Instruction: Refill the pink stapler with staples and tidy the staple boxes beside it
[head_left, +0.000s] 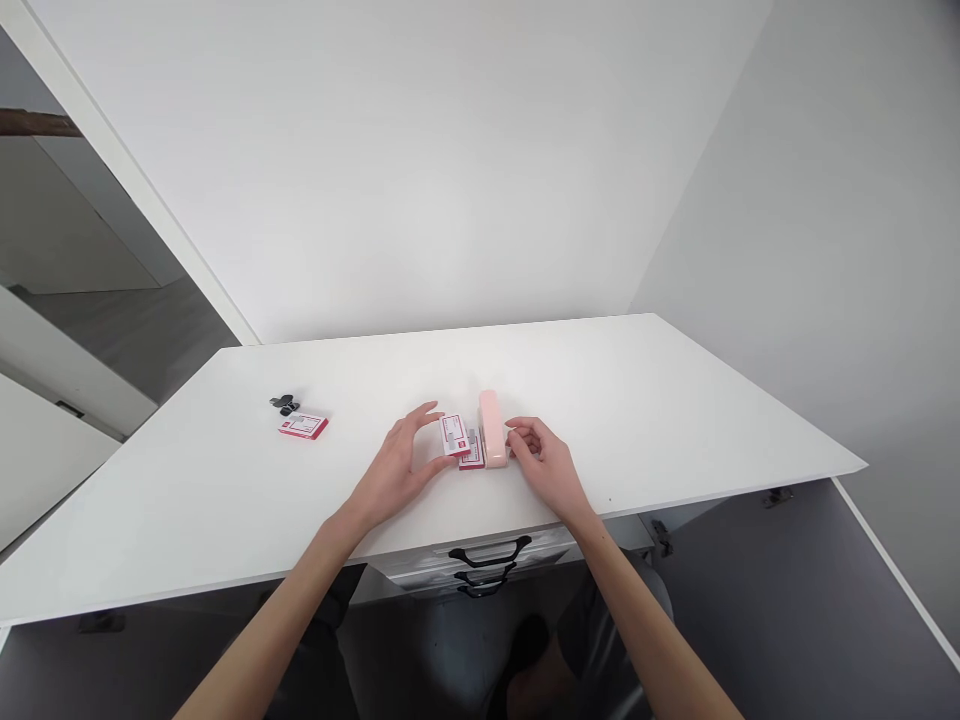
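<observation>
1 wht desk, pale wall; L hand grips box; R hand by stapler, grip unclear

The upper box at my left hand has a white top with a pinkish-red printed frame, a small patch of the same red and a greyish patch, and the lower box also shows white with pinkish-red. The third box, on the left, repeats this white and pinkish-red, while the small object near it is mostly black. My stapler is of one pale pink, the surface is plain white, and the drawer handles are black.
</observation>
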